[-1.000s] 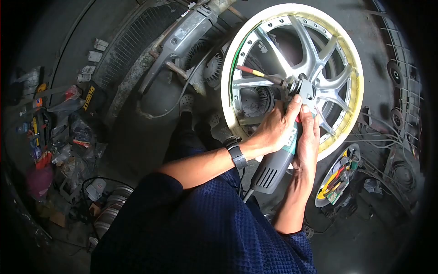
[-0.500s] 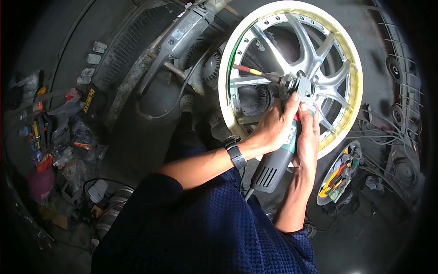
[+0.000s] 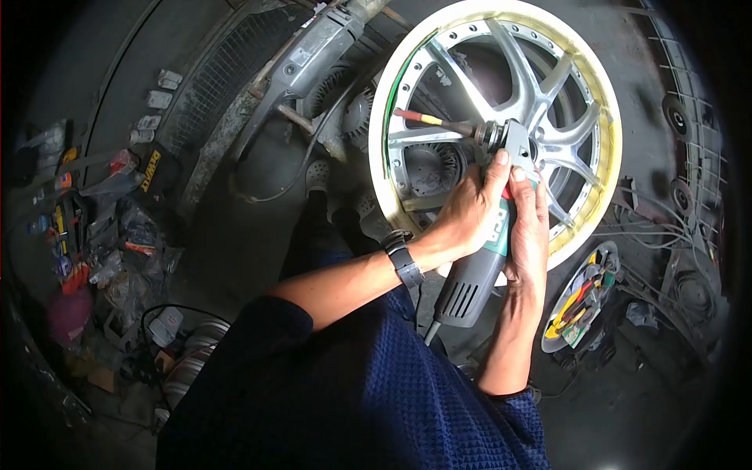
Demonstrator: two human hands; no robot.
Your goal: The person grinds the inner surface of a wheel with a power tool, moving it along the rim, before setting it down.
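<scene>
An angle grinder (image 3: 468, 291) with a black rear body and green middle lies between my two hands, its cord trailing from the back. My left hand (image 3: 467, 215) wraps round its neck from the left, thumb up near the metal head. From the right, my right hand (image 3: 530, 227) is closed along the other side, thumb close to the left one. A slim rod attachment (image 3: 427, 119) with red and yellow bands points left from the grinder's head. It overlaps the silver spokes of an alloy wheel (image 3: 609, 157), whose rim is yellowish, with a green streak at the left.
A tray (image 3: 551, 342) of hand tools sits right of the wheel. Another large grey power tool (image 3: 319, 51) lies at the upper left. Bags and loose tools (image 3: 66, 235) clutter the left floor, beside a DeWalt bag (image 3: 153, 171). Cables (image 3: 650, 235) run along the right.
The grinder and both hands have shifted very slightly left in view, the rod with them. Both hands keep the same hold.
</scene>
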